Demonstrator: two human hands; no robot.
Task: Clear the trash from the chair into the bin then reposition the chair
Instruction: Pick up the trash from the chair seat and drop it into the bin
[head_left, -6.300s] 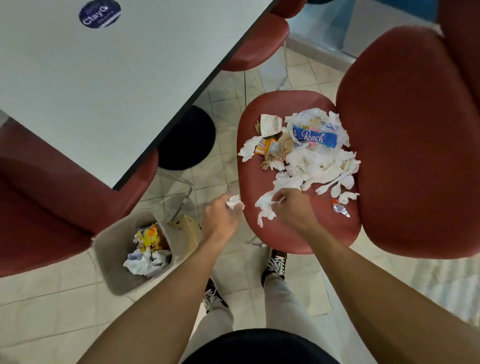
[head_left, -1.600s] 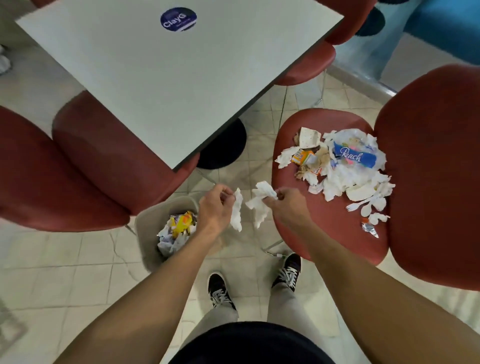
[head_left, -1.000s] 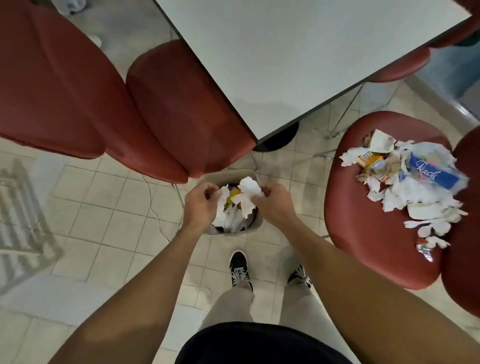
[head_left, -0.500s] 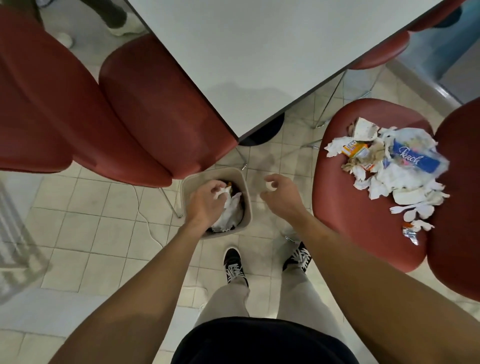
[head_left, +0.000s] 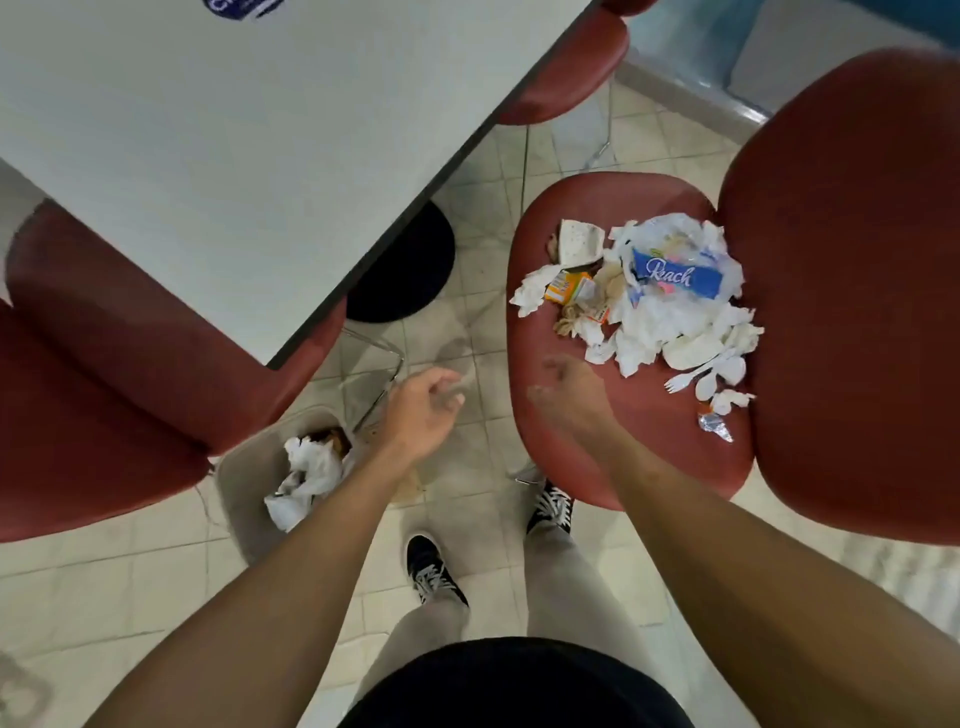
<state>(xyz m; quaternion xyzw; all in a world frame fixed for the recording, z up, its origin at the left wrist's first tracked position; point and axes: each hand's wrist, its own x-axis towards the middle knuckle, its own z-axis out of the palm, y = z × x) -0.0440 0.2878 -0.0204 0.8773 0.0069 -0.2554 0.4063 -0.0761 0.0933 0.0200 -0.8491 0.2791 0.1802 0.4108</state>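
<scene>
Both hands are empty just now; the left hand (head_left: 423, 410) hangs over the floor between bin and chair with fingers loosely curled round nothing, and the right hand (head_left: 563, 387) is over the front of the chair seat (head_left: 623, 441), blurred, so I cannot tell how its fingers lie, though nothing shows in it; the trash (head_left: 654, 306) sits heaped toward the back of that seat, near the backrest, and the bin (head_left: 234, 467) stands on the floor to the left, half under another chair (head_left: 104, 389), with white paper already in it

What might go wrong, I'd say: the heap is loose tissue and thin plastic, so a big grab could shed scraps on the way across the gap, and they'd land on the tiles (head_left: 467, 467); the bin mouth is small and partly tucked under that seat, so a careless drop may miss; the small bits by the seat's right edge could be brushed off, or left behind; dragging the chair before it is clear would tip the lot

Counting what I can: one heap, one blue wrapper (head_left: 675, 275), one orange carton (head_left: 569, 287), one card piece (head_left: 579, 243), one fork (head_left: 685, 379), one spoon as far as I can make out, one foil scrap (head_left: 714, 426); tissues too many and crumpled to count; one bin, one bench (head_left: 234, 130), four red chairs in sight
</scene>
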